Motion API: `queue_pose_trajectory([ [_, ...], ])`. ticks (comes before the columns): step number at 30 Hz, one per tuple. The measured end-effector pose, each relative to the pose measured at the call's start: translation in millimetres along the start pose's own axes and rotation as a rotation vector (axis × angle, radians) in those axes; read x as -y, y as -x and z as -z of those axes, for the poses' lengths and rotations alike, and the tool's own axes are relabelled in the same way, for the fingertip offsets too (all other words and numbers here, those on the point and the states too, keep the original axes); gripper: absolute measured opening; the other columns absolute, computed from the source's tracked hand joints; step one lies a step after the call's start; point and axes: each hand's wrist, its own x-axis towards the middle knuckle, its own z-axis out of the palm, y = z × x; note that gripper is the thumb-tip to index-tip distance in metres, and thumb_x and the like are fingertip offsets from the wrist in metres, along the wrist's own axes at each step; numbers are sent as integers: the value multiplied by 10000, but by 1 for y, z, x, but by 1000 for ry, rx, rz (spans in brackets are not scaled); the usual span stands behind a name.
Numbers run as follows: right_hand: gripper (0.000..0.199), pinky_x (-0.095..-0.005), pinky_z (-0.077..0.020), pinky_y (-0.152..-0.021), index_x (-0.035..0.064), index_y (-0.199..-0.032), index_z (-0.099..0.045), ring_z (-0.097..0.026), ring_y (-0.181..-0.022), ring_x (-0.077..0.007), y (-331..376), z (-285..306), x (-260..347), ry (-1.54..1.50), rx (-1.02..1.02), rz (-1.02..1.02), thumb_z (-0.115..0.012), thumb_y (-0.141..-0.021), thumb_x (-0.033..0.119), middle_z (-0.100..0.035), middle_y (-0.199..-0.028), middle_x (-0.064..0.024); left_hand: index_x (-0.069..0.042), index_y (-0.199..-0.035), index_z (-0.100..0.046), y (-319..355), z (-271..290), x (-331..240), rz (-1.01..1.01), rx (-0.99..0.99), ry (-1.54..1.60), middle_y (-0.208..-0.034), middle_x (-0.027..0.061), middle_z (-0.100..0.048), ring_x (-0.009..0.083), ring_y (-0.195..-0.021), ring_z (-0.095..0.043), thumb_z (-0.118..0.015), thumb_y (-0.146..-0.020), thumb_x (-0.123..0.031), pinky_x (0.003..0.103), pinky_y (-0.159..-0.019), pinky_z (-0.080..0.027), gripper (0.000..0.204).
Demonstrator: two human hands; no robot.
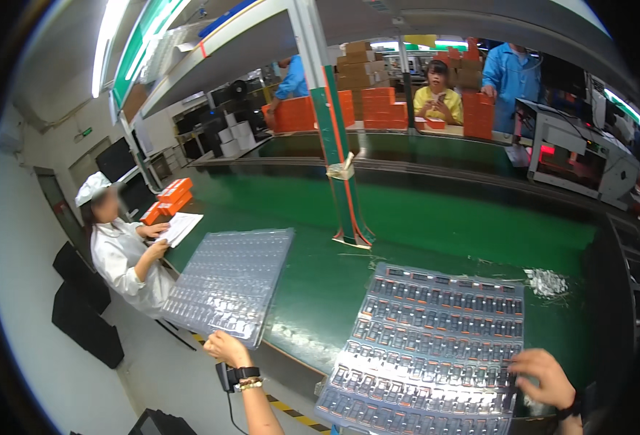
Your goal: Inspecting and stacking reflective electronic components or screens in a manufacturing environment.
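My left hand (227,349) is closed on the near edge of a clear plastic blister tray (222,279), which lies tilted at the bench's left edge; its rows of small pockets look unfilled. In front of me on the right is a second blister tray (421,341), its rows holding several small dark parts with orange bits. Light glares off its middle and hides some of them. My right hand (545,378) is at this tray's right edge, fingers apart and fingertips touching the rim.
The green bench (436,210) carries a green post (342,167) and a pile of clear scraps (547,283). At left, a person in white (124,246) holds papers beside orange boxes (175,190). Across the bench are more people, stacked orange boxes (384,109) and a grey machine (581,148).
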Motion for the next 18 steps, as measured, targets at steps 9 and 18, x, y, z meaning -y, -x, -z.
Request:
queue_pose_trajectory([
  [9,322,-479,-365,-1117,27,-1196,-640,-453,-1328,-400,13,-32,-40,-37,-226,-304,-648,-876,62,-518,-1411,-193,53,-1187,-534,-3,-1,6,570,83,849,-1209,157,-528,294,-1186,-534,-620,-981,-297,456,-1003,-479,415],
  [18,285,-492,-407,-1069,5,-1127,-640,-512,-1263,-413,-53,-29,-18,129,-349,-46,-641,-842,18,-571,-1335,-188,33,-1333,-509,58,68,-5,408,688,1311,-1265,117,-610,227,-1103,-639,-613,-959,-53,384,-926,-560,398],
])
